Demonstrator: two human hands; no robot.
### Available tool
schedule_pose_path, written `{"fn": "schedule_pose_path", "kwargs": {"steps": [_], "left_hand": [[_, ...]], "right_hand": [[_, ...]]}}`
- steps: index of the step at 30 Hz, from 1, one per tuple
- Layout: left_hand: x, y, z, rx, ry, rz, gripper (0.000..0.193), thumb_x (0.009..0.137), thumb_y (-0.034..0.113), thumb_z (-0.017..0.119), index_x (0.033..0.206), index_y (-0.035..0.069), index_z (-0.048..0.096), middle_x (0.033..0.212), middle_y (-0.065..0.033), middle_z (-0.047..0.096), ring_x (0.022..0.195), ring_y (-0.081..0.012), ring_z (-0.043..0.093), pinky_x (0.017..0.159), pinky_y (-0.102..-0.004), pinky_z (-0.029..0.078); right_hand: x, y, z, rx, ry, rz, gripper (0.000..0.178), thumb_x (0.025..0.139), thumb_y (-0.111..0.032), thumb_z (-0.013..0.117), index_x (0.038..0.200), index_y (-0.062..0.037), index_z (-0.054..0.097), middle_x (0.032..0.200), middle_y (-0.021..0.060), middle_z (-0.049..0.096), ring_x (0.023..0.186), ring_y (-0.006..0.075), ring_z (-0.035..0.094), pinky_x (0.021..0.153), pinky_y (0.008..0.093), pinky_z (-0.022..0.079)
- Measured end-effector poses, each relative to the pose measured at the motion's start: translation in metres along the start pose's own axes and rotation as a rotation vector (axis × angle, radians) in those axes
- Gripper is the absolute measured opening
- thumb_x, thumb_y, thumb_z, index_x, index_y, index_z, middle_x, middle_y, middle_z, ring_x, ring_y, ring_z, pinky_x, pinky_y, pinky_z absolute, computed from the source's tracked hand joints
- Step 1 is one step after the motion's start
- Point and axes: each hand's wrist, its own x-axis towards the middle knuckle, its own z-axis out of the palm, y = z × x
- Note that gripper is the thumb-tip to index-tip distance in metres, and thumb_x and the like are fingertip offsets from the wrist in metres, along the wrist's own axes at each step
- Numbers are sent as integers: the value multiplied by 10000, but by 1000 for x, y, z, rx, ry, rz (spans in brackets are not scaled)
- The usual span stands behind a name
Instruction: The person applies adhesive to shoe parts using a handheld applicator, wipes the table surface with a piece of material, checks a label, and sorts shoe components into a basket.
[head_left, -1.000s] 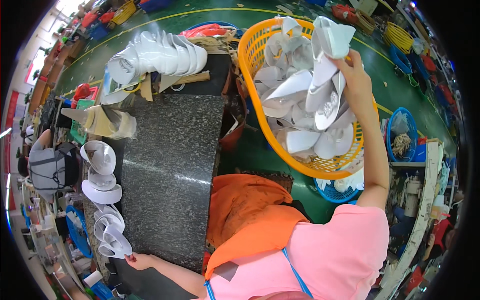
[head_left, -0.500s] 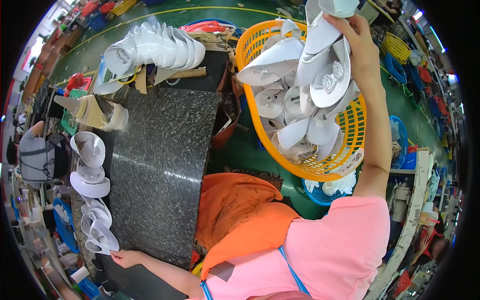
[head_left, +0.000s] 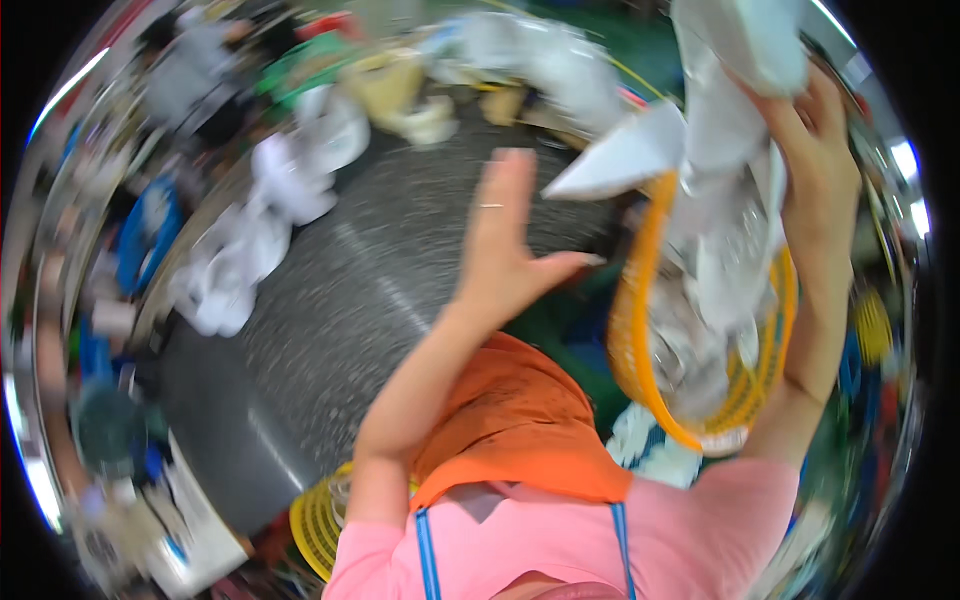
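Observation:
My left hand [head_left: 505,240] is raised over the dark speckled worktop [head_left: 390,225], thumb spread away from the straight fingers, with nothing in it. At the upper right my right hand [head_left: 820,150] grips a bunch of white shoe uppers [head_left: 725,120] above the orange basket [head_left: 640,320]. More glossy white uppers [head_left: 690,345] lie heaped in that basket. One pointed upper [head_left: 630,155] sticks out leftward from the bunch. Motion blurs the picture, so how many uppers the right hand holds cannot be told.
A row of white uppers [head_left: 225,265] runs along the worktop's left edge, and a stack of them [head_left: 560,75] lies at its far end. Near those stands a yellowish container [head_left: 385,85]. A yellow basket [head_left: 320,525] is by my left elbow. Another person [head_left: 200,85] is at the far left.
My view has swung left. My left hand has left the row of uppers and come up towards the basket, fingers now spread. My right hand still holds the white uppers over the basket.

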Motion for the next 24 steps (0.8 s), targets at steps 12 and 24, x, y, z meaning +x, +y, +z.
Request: {"fn": "schedule_pose_path", "kwargs": {"steps": [12,24], "left_hand": [[-183,-56,-287,-99,757,-633,278,831,-20,541,1088,16,640,998,-56,660,900,-101,600,808,-235,461],[-294,-139,-499,-225,1285,-595,255,861,34,551,1110,-21,555,1034,-103,625,932,-206,613,840,-339,491]], "right_hand": [[126,-297,128,916,42,-356,408,756,-30,504,1117,-213,559,1071,106,502,843,309,617,661,387,521],[178,-432,187,974,-252,-282,372,776,-40,501,1115,-178,573,1112,147,487,915,343,602,768,433,490]]}}
